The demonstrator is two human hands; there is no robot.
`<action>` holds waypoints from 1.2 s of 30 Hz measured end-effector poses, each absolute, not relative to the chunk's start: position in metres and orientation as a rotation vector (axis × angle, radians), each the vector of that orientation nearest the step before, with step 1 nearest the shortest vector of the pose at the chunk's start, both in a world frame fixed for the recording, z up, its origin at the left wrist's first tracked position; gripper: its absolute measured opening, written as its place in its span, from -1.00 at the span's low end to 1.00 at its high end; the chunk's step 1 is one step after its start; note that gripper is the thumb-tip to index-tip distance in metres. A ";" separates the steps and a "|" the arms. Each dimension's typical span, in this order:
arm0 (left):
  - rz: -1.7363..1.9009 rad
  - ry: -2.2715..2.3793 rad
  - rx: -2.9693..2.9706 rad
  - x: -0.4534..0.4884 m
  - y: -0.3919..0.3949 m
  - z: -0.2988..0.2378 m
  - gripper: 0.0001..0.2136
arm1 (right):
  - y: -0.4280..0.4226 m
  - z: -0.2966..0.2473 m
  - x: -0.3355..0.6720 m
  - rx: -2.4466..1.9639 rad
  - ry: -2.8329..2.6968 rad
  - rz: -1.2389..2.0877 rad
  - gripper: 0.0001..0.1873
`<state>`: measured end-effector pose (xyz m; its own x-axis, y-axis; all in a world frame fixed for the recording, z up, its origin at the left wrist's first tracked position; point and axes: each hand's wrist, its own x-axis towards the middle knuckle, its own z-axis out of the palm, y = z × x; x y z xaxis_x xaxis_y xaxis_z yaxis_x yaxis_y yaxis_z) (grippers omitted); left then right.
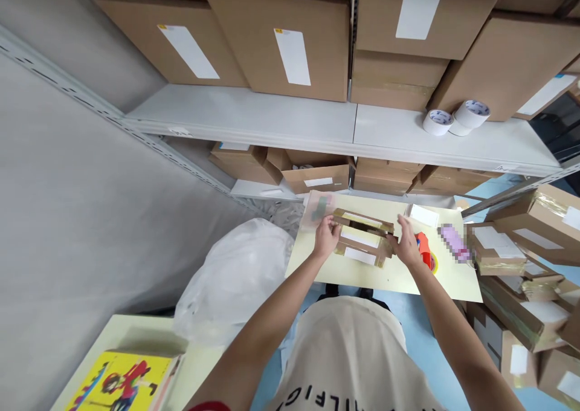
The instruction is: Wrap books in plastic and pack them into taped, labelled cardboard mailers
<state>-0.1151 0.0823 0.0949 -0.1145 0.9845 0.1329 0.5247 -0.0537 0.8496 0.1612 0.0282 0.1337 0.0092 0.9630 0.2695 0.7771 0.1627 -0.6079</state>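
A small cardboard box (360,256) lies on the pale yellow table (408,280) in front of me, with a white label on its near side and tape at its edges. Its top has a gap, and pale yellow shows there; whether that is the contents cannot be made out. My left hand (326,238) grips the box's left end between thumb and fingers. At the right end, my right hand (406,243) has its thumb against a flap, with the index finger raised. Just right of that hand lies an orange-red tape dispenser (423,251) with a yellow roll.
White label sheets (423,215) and a blurred purple item (454,243) lie on the table. Taped boxes (528,290) pile up on the right. Above runs a shelf (272,112) with cartons and tape rolls (472,113). A white plastic bag (235,272) bulges at left, near a yellow book (120,382).
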 end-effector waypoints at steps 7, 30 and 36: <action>0.731 1.603 1.460 -0.112 0.084 0.076 -0.67 | 0.027 0.105 0.177 -1.671 -2.092 0.767 -0.44; 0.221 1.434 2.298 -0.091 0.058 0.104 -0.51 | -0.041 0.027 0.244 -2.302 -1.373 0.554 -0.40; 0.238 1.427 2.287 -0.093 0.054 0.105 -0.52 | -0.022 0.079 0.251 -2.131 -1.058 0.665 -0.40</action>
